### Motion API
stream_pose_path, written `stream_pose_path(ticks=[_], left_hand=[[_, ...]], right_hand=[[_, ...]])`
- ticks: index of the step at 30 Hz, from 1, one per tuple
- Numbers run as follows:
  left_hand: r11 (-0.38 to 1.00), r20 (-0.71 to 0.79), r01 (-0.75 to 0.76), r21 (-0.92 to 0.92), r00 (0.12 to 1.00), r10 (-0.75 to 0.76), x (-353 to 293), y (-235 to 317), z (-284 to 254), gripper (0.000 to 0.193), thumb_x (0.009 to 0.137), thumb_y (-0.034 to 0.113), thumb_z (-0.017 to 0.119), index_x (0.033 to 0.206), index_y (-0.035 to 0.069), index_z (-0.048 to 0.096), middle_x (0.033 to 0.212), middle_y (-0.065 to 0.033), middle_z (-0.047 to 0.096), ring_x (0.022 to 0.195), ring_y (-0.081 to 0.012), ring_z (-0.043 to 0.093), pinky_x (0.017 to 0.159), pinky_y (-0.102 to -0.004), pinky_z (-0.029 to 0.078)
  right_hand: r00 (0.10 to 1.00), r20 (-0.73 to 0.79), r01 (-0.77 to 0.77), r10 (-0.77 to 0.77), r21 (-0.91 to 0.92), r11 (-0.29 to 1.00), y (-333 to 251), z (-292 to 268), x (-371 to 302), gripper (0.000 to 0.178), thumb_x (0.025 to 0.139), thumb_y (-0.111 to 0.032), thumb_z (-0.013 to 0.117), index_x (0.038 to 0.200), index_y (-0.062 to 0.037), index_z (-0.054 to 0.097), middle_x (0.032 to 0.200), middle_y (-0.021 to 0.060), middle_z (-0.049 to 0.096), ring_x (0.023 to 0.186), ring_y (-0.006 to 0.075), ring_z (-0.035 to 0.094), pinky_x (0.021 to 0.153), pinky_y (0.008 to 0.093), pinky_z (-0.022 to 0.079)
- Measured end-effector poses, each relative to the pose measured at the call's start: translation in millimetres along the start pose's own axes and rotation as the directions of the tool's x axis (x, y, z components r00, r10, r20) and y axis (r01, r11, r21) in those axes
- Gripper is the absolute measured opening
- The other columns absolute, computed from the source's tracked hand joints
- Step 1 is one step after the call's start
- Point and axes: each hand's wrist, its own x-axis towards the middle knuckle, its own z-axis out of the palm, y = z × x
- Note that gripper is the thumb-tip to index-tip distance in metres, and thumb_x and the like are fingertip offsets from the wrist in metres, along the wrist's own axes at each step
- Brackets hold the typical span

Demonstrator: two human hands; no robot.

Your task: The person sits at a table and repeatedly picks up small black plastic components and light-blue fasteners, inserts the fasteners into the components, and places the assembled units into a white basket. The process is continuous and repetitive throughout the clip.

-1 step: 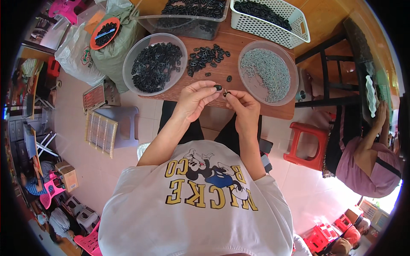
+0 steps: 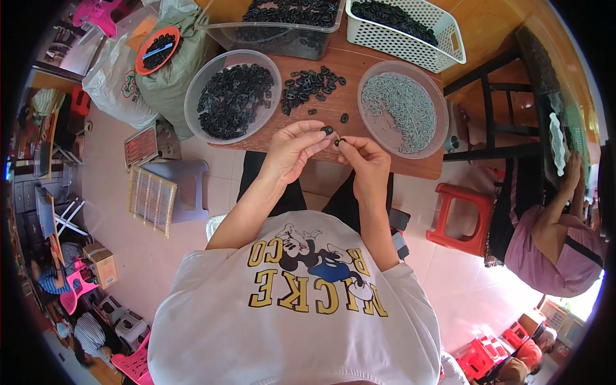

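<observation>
My left hand pinches a small black oval plastic part between thumb and fingertips. Close beside it, my right hand is closed on a small dark piece; the fingers partly cover it, so its kind is unclear. A thin pin-like bit shows between the fingertips, too small to tell more. Both hands are held over the near edge of the brown table. Just beyond them lies a single black oval part, with a loose pile of such parts farther left.
A clear bowl of black parts stands left, another bowl of silvery screw-like pieces right. Behind are a clear bin and a white basket. A red stool and a seated person are to the right.
</observation>
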Motion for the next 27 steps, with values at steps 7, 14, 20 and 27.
stream_pose_path(ticks=[7, 14, 20, 27], left_hand=[[1.000, -0.025, 0.002, 0.020, 1.000, -0.002, -7, -3, 14, 0.020, 0.083, -0.002, 0.062, 0.102, -0.005, 0.061, 0.097, -0.0182, 0.064, 0.099, -0.0303, 0.063, 0.082, -0.0351, 0.056], [0.987, -0.012, -0.069, 0.142, 0.997, 0.071, -12, -8, 12, 0.017, 0.083, 0.000, 0.064, 0.099, -0.006, 0.064, 0.093, -0.0162, 0.065, 0.087, -0.0239, 0.066, 0.078, -0.0339, 0.057], [0.939, 0.026, -0.167, 0.301, 0.986, 0.167, -18, -11, 12, 0.019, 0.081, -0.002, 0.065, 0.099, -0.006, 0.065, 0.092, -0.0150, 0.066, 0.081, -0.0187, 0.065, 0.077, -0.0308, 0.055], [0.879, 0.096, -0.186, 0.439, 0.983, 0.160, -27, -3, 8, 0.029, 0.077, -0.005, 0.067, 0.106, -0.002, 0.065, 0.094, -0.0100, 0.065, 0.086, -0.0139, 0.063, 0.076, -0.0248, 0.051]], right_hand=[[1.000, -0.005, -0.005, 0.005, -0.068, 0.998, 1, 1, -4, 0.011, 0.078, -0.001, 0.068, 0.087, 0.0054, 0.066, 0.073, 0.0078, 0.065, 0.060, 0.0097, 0.060, 0.057, 0.0201, 0.046], [1.000, -0.012, -0.021, 0.020, -0.123, 0.992, 1, 1, -8, 0.012, 0.079, -0.002, 0.067, 0.087, 0.0061, 0.065, 0.074, 0.0083, 0.066, 0.061, 0.0103, 0.061, 0.058, 0.0198, 0.047], [0.999, -0.029, -0.040, 0.037, -0.111, 0.993, 3, 3, -9, 0.021, 0.080, 0.000, 0.064, 0.100, 0.0060, 0.063, 0.078, 0.0078, 0.067, 0.063, 0.0102, 0.062, 0.060, 0.0200, 0.048], [0.997, 0.074, 0.046, -0.037, -0.125, 0.991, 4, 5, -13, 0.035, 0.083, 0.001, 0.062, 0.118, 0.0029, 0.059, 0.082, 0.0040, 0.065, 0.070, 0.0082, 0.059, 0.066, 0.0208, 0.048]])
